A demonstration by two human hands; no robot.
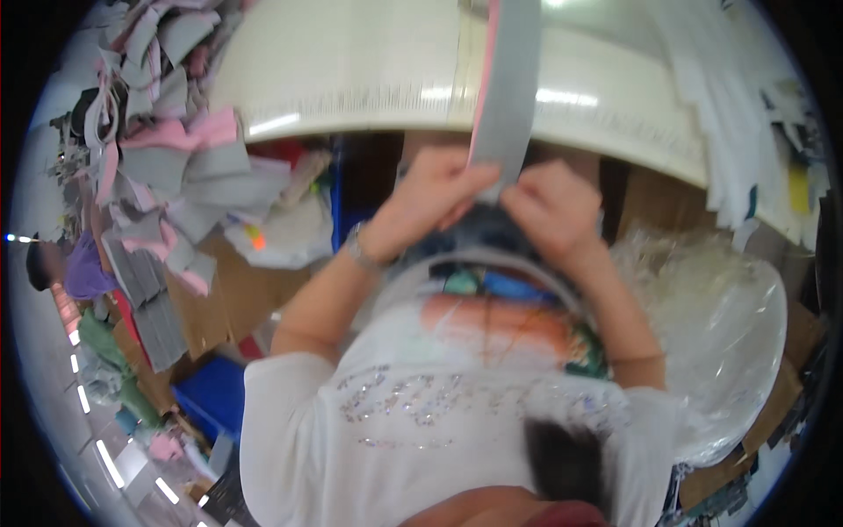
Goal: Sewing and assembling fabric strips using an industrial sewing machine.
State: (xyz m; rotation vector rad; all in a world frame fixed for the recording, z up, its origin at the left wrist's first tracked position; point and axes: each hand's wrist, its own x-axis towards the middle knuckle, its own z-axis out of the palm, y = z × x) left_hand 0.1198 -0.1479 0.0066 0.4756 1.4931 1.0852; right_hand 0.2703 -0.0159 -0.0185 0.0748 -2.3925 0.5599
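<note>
A long grey strip with a pink underside [511, 83] runs from the far edge of the view, over the table's near edge, down to my hands. My left hand [439, 189] is closed on the strip's near end from the left, thumb laid along it. My right hand [553, 204] is curled into a fist shape at the same end, pinching it from the right. Both hands are close together in front of my body, just off the table edge. The exact tip of the strip is hidden between my fingers.
The cream table [351, 70] has a curved-looking near edge. A heap of grey and pink pieces [176, 158] lies at the left, above cardboard and a blue bin [211, 395]. A clear plastic bag [711, 342] stands at the right; white strips [711, 114] hang at the far right.
</note>
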